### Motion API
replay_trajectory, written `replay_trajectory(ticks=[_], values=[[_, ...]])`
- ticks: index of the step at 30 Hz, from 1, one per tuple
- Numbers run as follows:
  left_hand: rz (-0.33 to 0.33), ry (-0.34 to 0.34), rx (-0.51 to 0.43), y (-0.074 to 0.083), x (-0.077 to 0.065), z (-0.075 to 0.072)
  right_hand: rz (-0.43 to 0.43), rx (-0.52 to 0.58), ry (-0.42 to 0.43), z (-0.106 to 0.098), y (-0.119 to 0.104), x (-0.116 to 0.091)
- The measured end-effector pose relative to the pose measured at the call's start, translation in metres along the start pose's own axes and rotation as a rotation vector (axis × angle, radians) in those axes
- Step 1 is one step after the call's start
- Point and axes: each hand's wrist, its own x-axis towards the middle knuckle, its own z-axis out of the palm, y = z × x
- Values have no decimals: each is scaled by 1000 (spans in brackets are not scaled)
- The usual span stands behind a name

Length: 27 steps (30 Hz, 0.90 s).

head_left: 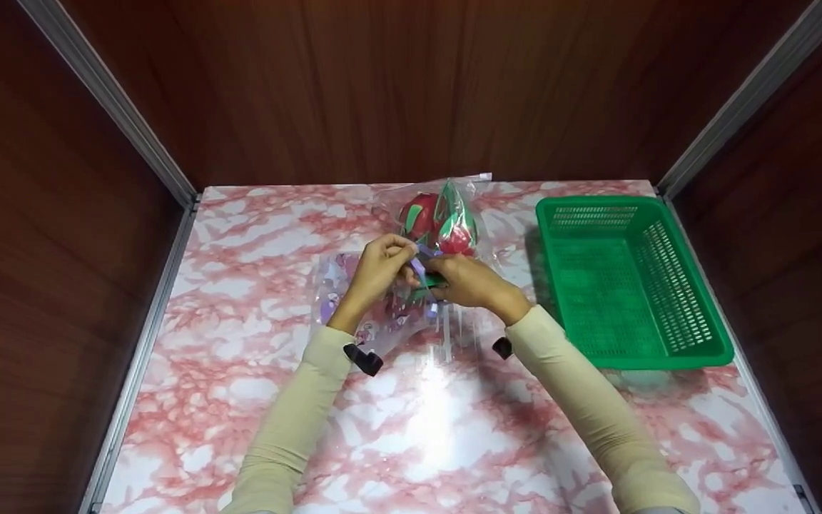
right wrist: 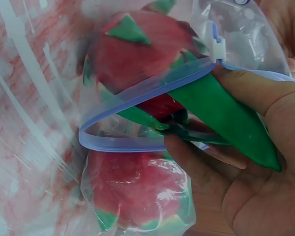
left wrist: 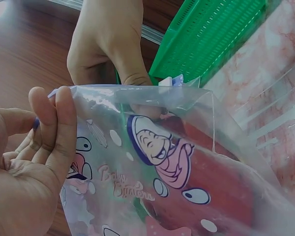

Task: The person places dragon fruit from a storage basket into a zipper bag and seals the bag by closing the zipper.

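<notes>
A clear zip bag with cartoon prints [head_left: 332, 296] lies in front of the person, its purple-edged mouth [right wrist: 147, 89] parted. My left hand [head_left: 384, 264] pinches the rim of that bag between thumb and fingers, as the left wrist view also shows. Inside the bag is a red dragon fruit [right wrist: 142, 51] with green leaf tips. My right hand [head_left: 479, 278] reaches in at the mouth and grips a long green leaf [right wrist: 231, 118] of the dragon fruit between thumb and fingers. The white slider [right wrist: 217, 49] sits on the rim close to the right thumb.
Beyond the hands lies another clear bag [head_left: 486, 187] holding red dragon fruits [head_left: 456, 239] with green leaves. A green plastic basket [head_left: 571, 307] stands to the right on the red-and-white marbled table [head_left: 240, 400]. Dark wood panels [head_left: 397, 93] enclose the back and both sides.
</notes>
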Motion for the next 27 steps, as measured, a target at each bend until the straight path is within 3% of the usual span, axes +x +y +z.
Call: replay_trajectory(ticks=[6, 17, 21, 27], values=[[13, 10, 41, -1, 0, -3, 12, 60, 30, 0, 3, -3], [10, 22, 3, -3, 0, -5, 41, 166, 144, 0, 11, -18], [5, 27, -4, -3, -1, -5, 47, 175, 258, 3, 12, -28], [6, 37, -9, -4, -1, -5, 15, 100, 468, 6, 7, -45]])
